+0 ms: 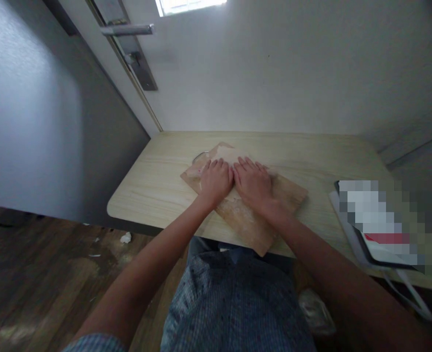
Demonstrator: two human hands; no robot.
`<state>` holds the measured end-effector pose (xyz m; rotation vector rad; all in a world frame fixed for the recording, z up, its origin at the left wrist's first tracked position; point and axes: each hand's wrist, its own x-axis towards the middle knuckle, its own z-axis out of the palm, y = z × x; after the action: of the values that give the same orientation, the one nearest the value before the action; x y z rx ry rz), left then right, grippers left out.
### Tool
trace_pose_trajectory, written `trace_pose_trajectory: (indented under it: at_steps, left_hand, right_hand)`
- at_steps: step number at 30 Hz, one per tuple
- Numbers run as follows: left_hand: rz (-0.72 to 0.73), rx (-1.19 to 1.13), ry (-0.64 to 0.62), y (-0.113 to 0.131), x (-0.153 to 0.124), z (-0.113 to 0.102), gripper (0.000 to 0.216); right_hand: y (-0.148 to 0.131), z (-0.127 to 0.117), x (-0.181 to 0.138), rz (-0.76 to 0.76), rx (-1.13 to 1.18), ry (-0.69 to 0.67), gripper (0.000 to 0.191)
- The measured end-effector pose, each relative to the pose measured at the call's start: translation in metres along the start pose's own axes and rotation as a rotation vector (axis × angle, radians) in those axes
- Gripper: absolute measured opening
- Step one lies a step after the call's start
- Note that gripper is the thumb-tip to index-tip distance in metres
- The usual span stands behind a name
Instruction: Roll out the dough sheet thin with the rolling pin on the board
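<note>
My left hand [216, 181] and my right hand [254, 182] lie side by side, palms down, on what looks like a pale rolling pin. One end of the rolling pin [273, 172] shows past my right hand; the rest is mostly covered. Fingers of both hands stretch forward over it, resting rather than wrapped round. Under and beyond them spreads a thin, pale sheet of dough [227, 154]. It lies on a wooden cutting board [260, 232] set at an angle, dusted with flour, with a metal loop handle [200, 155] at its far left.
The board's near corner overhangs the front edge of the light wooden table [138, 181]. At the right lies a dark-edged flat object [366, 249], partly blurred out, with a white cable [414, 293]. A door with a lever handle [127, 30] stands behind. White scraps [126, 238] litter the floor.
</note>
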<state>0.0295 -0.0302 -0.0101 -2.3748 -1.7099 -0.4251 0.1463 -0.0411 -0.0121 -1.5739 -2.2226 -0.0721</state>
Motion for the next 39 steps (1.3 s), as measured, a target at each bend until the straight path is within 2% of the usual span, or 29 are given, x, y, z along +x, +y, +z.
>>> trace_pose_trajectory:
  at_steps: [8, 13, 19, 25, 39]
  left_hand:
    - [0.055, -0.028, 0.022, 0.005, -0.04, -0.013, 0.036]
    - [0.078, -0.061, 0.006, 0.005, -0.055, -0.014, 0.041]
    - [0.046, -0.148, 0.023, 0.002, -0.048, -0.01, 0.038]
    - [0.023, -0.206, 0.031, -0.003, -0.036, -0.004, 0.034]
    - [-0.021, -0.242, 0.005, -0.003, -0.029, -0.004, 0.031]
  right_hand:
    - [-0.003, -0.015, -0.037, -0.125, 0.049, -0.029, 0.042]
    - [-0.002, -0.017, -0.048, -0.124, 0.107, -0.04, 0.044]
    - [0.002, -0.011, -0.037, -0.076, 0.204, -0.017, 0.041]
    - [0.003, -0.004, -0.023, -0.028, 0.204, 0.008, 0.036]
    - [0.003, 0.001, -0.016, 0.026, 0.253, 0.028, 0.032]
